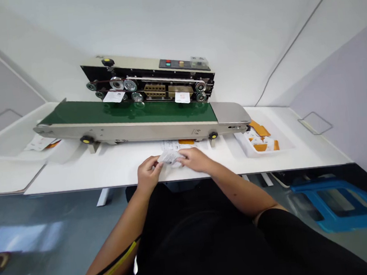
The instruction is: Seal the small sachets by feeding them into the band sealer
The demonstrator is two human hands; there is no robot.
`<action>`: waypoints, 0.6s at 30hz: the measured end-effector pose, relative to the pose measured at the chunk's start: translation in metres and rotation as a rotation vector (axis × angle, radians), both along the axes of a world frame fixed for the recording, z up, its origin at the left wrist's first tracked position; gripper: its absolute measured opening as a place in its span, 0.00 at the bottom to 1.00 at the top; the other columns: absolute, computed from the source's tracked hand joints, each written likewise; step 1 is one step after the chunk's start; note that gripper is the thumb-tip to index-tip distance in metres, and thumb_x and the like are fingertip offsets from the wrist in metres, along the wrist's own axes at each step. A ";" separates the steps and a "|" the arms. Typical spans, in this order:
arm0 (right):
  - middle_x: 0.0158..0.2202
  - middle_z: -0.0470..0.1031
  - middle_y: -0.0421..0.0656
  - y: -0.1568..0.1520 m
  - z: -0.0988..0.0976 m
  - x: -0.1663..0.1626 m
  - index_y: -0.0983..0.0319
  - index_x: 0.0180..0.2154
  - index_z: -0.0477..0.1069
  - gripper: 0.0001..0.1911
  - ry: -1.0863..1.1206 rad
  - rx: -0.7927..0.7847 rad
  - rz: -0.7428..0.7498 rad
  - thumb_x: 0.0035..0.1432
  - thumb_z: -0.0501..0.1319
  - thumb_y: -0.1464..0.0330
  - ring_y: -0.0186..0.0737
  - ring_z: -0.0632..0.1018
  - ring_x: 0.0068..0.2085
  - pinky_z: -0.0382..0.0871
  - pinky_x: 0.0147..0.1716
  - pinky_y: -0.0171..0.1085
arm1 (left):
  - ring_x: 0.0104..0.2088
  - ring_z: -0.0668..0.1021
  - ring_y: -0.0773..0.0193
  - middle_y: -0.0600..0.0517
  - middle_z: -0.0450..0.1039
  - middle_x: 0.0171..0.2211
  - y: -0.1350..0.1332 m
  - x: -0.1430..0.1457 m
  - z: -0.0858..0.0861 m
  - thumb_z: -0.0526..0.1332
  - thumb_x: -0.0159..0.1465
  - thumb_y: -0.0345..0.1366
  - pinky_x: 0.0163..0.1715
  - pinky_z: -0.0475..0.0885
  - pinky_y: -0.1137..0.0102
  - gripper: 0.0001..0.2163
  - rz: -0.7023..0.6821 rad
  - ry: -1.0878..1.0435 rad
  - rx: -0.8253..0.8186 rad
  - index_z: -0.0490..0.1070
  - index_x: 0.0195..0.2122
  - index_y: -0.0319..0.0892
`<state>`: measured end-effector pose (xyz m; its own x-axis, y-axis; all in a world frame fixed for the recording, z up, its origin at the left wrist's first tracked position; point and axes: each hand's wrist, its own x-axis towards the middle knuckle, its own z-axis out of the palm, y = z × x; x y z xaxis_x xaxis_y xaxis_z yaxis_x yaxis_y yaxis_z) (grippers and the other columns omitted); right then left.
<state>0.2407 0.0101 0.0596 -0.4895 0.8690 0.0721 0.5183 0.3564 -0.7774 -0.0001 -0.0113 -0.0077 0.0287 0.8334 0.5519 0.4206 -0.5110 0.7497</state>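
Pinching a pale packet (170,157) at 9 and 3 o'clock between fingers (157,169), the left hand (147,173) and right hand (194,159) presumably brace it against sagging.

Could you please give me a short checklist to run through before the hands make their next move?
1. Grip on the small packet: ok, left hand and right hand pinch opposite ends.
2. Hands away from the green belt: ok, both are in front of the conveyor.
3. Small packet open or closed: cannot tell, it is blurred.
4. Machine switched on: cannot tell.
5. Left white packet and right white packet spaced apart at the machine: ok, a wide gap separates them.
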 end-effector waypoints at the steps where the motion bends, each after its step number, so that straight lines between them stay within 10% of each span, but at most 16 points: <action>1: 0.30 0.82 0.37 0.008 0.010 0.011 0.52 0.39 0.79 0.08 0.040 -0.018 -0.030 0.66 0.62 0.59 0.44 0.82 0.31 0.77 0.31 0.44 | 0.33 0.81 0.61 0.48 0.83 0.39 0.001 -0.001 -0.001 0.62 0.72 0.45 0.35 0.77 0.66 0.14 -0.003 -0.026 -0.036 0.82 0.49 0.43; 10: 0.29 0.81 0.39 0.089 0.091 0.119 0.59 0.41 0.73 0.22 0.611 -0.003 -0.556 0.54 0.72 0.51 0.29 0.74 0.24 0.62 0.21 0.28 | 0.35 0.80 0.61 0.47 0.81 0.44 0.009 -0.005 -0.002 0.60 0.73 0.46 0.39 0.78 0.64 0.15 -0.047 -0.060 -0.081 0.80 0.51 0.44; 18: 0.47 0.84 0.45 0.157 0.093 0.161 0.59 0.40 0.84 0.09 0.390 0.359 -0.453 0.60 0.67 0.65 0.39 0.83 0.46 0.77 0.42 0.38 | 0.39 0.81 0.59 0.48 0.81 0.41 0.005 -0.002 0.011 0.60 0.74 0.44 0.41 0.78 0.64 0.13 -0.038 0.030 0.009 0.81 0.43 0.44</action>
<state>0.4016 0.1673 0.1526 0.0358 0.8711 0.4898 0.3834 0.4406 -0.8117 -0.0018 -0.0066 0.0030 0.0765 0.8265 0.5578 0.4229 -0.5335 0.7325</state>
